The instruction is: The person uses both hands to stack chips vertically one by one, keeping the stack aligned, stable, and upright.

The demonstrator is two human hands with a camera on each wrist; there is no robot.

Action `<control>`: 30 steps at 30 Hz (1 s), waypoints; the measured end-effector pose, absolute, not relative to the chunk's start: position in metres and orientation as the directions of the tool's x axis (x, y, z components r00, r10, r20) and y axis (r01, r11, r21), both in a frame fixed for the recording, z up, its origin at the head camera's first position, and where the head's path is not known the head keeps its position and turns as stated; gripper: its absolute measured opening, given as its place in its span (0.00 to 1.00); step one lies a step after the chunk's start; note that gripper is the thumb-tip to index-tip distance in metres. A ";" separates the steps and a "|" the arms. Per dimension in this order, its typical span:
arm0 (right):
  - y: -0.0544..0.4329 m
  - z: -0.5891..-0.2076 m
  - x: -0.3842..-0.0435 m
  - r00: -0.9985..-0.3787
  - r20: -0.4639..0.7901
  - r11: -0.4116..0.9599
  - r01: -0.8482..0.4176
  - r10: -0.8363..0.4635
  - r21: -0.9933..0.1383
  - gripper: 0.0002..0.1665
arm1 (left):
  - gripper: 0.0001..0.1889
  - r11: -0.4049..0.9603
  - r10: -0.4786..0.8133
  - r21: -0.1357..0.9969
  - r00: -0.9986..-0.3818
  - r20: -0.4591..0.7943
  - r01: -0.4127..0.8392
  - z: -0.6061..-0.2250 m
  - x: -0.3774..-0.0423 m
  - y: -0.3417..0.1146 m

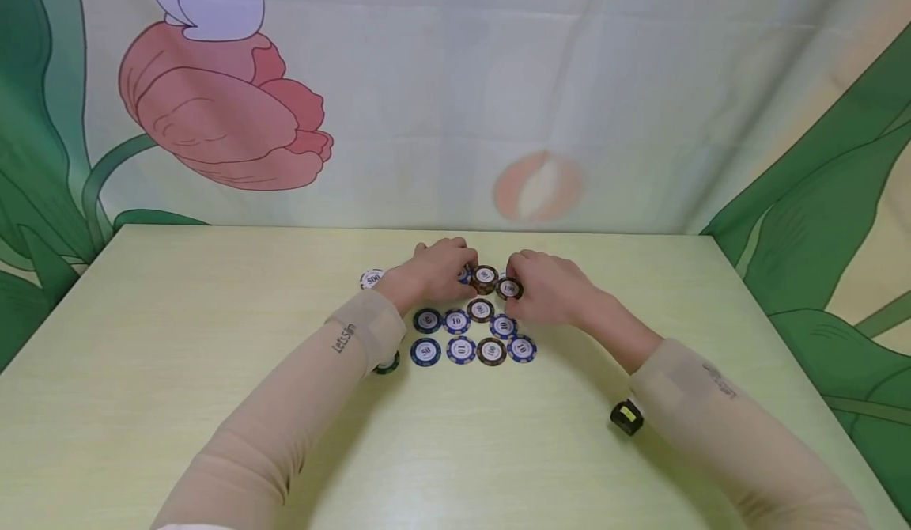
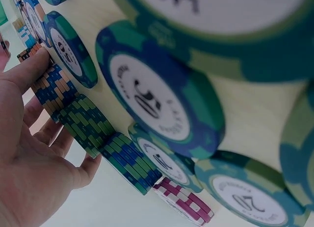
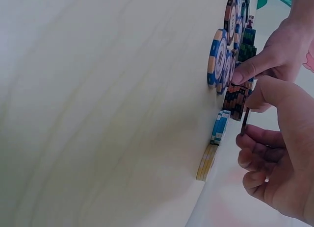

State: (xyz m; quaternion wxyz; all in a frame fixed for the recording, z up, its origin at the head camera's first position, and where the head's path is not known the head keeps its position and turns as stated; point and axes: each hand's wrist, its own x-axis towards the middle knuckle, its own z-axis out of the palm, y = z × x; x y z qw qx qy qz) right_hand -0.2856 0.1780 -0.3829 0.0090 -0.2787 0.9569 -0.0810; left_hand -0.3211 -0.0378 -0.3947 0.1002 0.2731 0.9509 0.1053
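In the head view my right hand (image 1: pixel 551 286) pinches one dark poker chip (image 1: pixel 508 288) marked 100 between thumb and fingertips. The right wrist view shows this chip edge-on, beside a dark brown chip stack (image 1: pixel 485 276). My left hand (image 1: pixel 434 270) has its thumb and fingers around a blue-and-orange poker chip stack (image 2: pixel 54 89), left of the brown one; its fingers partly hide the stack from above. Next to that hand in the left wrist view stand a green stack (image 2: pixel 86 125) and a blue-green stack (image 2: pixel 130 163).
Nearer me lie rows of flat chips, among them a blue 10 chip (image 1: pixel 523 348) and a 50 chip (image 1: pixel 425 352). A light blue stack (image 3: pixel 220 127) and a yellow stack (image 3: pixel 207 163) stand farther right. A small black device (image 1: pixel 627 417) shows by my right cuff. A printed curtain (image 1: pixel 427 119) hangs behind the table.
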 end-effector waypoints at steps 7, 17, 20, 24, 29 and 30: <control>0.173 -0.388 -0.293 -0.828 0.074 0.818 -0.561 -0.556 -0.128 0.17 | 0.19 0.823 0.548 0.258 -0.827 -0.124 0.506 -0.394 -0.321 -0.037; 0.166 -0.393 -0.296 -0.798 0.129 0.784 -0.603 -0.589 -0.148 0.21 | 0.19 0.824 0.545 0.255 -0.831 -0.115 0.506 -0.394 -0.320 -0.039; 0.165 -0.393 -0.296 -0.792 0.130 0.779 -0.610 -0.597 -0.146 0.24 | 0.20 0.824 0.545 0.255 -0.831 -0.114 0.505 -0.394 -0.320 -0.039; 0.166 -0.392 -0.294 -0.811 0.118 0.798 -0.586 -0.574 -0.144 0.25 | 0.20 0.824 0.544 0.260 -0.831 -0.118 0.503 -0.394 -0.320 -0.038; 0.168 -0.390 -0.293 -0.840 0.095 0.824 -0.542 -0.534 -0.163 0.19 | 0.20 0.828 0.538 0.259 -0.834 -0.120 0.497 -0.395 -0.320 -0.038; 0.168 -0.390 -0.293 -0.841 0.092 0.825 -0.541 -0.533 -0.165 0.18 | 0.20 0.829 0.537 0.259 -0.835 -0.120 0.496 -0.395 -0.320 -0.037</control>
